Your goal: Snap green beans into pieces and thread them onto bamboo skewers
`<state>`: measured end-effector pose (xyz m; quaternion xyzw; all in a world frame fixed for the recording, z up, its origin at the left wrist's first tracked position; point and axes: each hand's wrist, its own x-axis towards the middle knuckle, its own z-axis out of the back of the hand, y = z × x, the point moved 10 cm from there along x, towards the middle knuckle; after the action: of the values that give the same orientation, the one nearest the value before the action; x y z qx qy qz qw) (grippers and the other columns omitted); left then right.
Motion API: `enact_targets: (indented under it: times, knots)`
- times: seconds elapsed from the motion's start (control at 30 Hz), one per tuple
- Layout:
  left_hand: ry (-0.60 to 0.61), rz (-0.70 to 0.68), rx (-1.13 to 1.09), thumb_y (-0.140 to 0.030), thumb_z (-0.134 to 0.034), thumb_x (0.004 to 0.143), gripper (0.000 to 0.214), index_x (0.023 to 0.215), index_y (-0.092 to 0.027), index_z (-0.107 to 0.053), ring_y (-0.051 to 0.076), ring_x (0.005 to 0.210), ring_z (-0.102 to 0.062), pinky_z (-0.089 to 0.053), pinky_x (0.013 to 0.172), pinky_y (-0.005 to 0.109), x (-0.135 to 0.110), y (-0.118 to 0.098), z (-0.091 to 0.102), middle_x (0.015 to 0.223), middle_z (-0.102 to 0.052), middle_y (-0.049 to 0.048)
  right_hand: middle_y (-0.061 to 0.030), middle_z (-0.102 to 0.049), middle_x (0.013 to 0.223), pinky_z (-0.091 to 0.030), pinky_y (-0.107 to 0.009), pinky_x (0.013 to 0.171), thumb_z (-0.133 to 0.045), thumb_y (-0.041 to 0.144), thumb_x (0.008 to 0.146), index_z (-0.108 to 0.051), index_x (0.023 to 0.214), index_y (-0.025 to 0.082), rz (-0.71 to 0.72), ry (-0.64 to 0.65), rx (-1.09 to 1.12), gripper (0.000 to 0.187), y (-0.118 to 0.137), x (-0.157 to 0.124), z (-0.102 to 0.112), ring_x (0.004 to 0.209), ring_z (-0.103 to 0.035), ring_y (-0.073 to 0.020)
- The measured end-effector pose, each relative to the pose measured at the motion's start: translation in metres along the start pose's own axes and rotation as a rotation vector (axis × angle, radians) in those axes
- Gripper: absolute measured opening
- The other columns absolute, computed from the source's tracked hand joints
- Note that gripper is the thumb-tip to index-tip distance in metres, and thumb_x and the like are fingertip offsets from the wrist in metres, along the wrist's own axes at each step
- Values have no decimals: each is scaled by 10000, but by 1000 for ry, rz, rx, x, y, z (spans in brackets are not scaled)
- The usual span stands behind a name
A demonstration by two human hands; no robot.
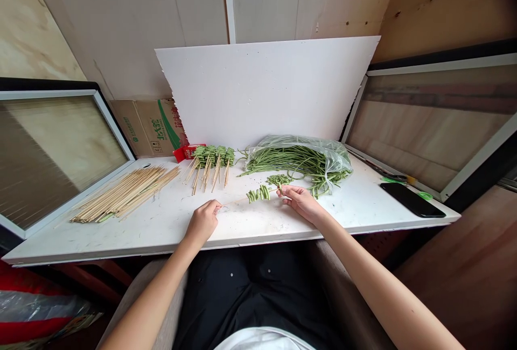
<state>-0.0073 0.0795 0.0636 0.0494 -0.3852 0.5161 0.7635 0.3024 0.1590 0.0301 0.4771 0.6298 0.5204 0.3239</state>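
My left hand (204,219) pinches the near end of a thin bamboo skewer (236,201), held about level just above the white table. Several cut green bean pieces (258,194) are threaded side by side on its right part. At the skewer's right end, my right hand (299,202) has its fingertips closed on another green bean piece (279,189). Just behind it lies a small pile of cut bean pieces (278,179). A clear plastic bag (297,148) of long green beans (283,160) lies farther back.
Bare bamboo skewers (125,191) are heaped at left. Filled bean skewers (212,157) are stacked at the back beside a red box (184,153) and a cardboard carton (149,126). A black phone (412,200) and scissors (388,175) lie at right. A white board (266,91) stands behind.
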Motion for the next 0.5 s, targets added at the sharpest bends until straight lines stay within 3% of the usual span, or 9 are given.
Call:
enact_targets:
  times: [0.5]
  knots:
    - [3, 12, -16, 38, -421, 777, 332, 865, -212, -621, 190, 795, -702, -513, 698, 259, 0, 2, -1, 845, -719, 34, -66, -732, 1016, -515, -284, 785, -815, 473, 821, -802, 976, 230, -3, 19, 28, 289, 0, -1, -2, 944, -648, -190]
